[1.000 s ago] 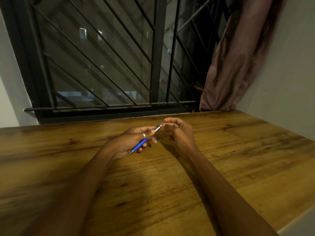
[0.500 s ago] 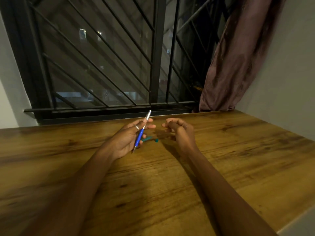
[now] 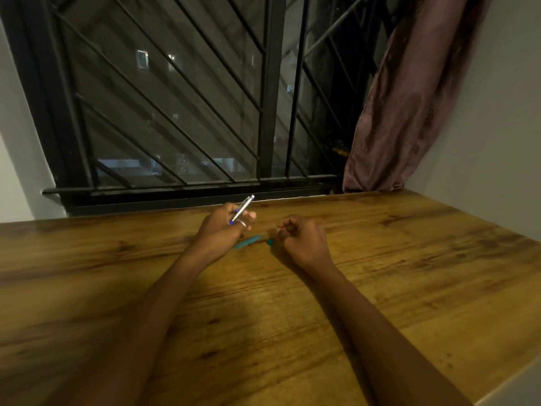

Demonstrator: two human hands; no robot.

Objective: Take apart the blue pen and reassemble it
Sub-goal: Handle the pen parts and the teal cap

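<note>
My left hand [image 3: 222, 230], with a ring on one finger, grips the blue pen [image 3: 241, 208]. The pen's silver end sticks up and away from me past my fingers; most of its blue barrel is hidden inside the fist. My right hand [image 3: 301, 238] rests on the wooden table [image 3: 409, 273] a little to the right, fingers curled shut; whether it holds a small part I cannot tell. Between the two hands a teal pen-like piece [image 3: 248, 241] lies flat on the table, with a small teal bit [image 3: 270, 242] beside my right hand.
A barred window [image 3: 175, 112] runs along the table's far edge. A dark pink curtain [image 3: 404, 106] hangs at the far right corner. A pale wall borders the table's right side.
My left hand has turned the pen from lying low and pointing right to standing upright, and slid down so the blue barrel is now inside the fist. My right hand has dropped lower and closed.
</note>
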